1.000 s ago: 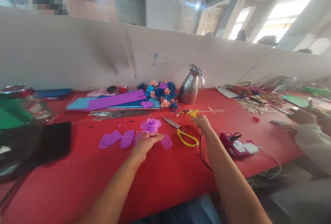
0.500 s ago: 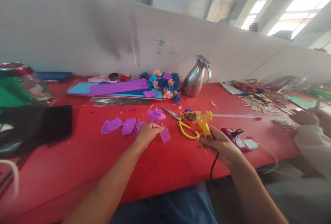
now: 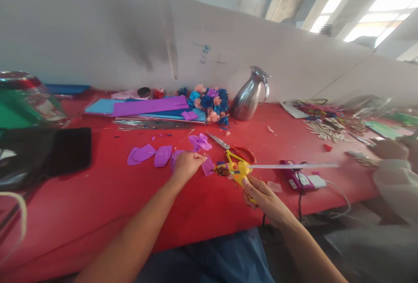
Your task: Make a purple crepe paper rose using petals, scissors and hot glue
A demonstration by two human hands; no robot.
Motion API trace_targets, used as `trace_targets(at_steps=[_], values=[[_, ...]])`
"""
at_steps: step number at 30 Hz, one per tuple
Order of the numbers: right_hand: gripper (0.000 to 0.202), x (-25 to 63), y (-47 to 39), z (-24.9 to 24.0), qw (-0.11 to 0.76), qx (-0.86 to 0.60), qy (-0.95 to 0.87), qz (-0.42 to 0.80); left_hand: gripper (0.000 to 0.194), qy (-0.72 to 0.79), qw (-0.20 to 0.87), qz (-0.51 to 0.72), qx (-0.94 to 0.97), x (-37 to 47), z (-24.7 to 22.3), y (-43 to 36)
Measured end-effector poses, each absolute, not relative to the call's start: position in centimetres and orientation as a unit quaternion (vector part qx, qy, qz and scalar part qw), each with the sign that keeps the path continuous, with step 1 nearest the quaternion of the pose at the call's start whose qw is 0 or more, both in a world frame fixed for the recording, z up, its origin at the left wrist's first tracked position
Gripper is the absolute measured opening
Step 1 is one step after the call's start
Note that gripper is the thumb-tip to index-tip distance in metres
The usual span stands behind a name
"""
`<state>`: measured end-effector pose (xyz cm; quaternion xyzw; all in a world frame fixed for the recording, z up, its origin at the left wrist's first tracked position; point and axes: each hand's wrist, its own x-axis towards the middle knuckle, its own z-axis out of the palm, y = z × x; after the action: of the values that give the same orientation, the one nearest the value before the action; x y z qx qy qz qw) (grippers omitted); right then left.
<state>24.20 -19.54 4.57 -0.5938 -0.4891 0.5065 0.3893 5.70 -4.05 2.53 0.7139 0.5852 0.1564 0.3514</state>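
My left hand is closed in a pinch on a purple paper petal, which sticks out to the right of the fingers. A purple paper flower shows just above that hand. My right hand is wrapped round the handle of a yellow glue gun. A long clear glue stick juts from the gun's back, and its nozzle end is at the petal; whether they touch I cannot tell. More purple petals lie left of my left hand. Scissors with yellow and red handles rest behind the gun.
Behind lie purple paper strips, a cluster of paper flowers and a steel jug. A phone is at left. A pink power strip with cables sits at right, near another person's sleeve.
My right hand has brought the glue gun left and down, so its nozzle end is now at the petal. My left hand stays nearly in place, still pinching the petal.
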Motion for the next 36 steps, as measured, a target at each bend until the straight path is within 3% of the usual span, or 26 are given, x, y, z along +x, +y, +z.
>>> trace_targets(at_steps=[13,36], values=[[0.052,23.1,-18.6,3.2,0.369,-0.628,-0.502,0.466,0.018,0.567,0.35,0.124,0.735,5.4,2.2,-3.8],[0.054,23.8,-18.9,4.8,0.383,-0.658,-0.472,0.445,0.017,0.56,0.333,0.113,0.75,5.5,2.3,-3.8]])
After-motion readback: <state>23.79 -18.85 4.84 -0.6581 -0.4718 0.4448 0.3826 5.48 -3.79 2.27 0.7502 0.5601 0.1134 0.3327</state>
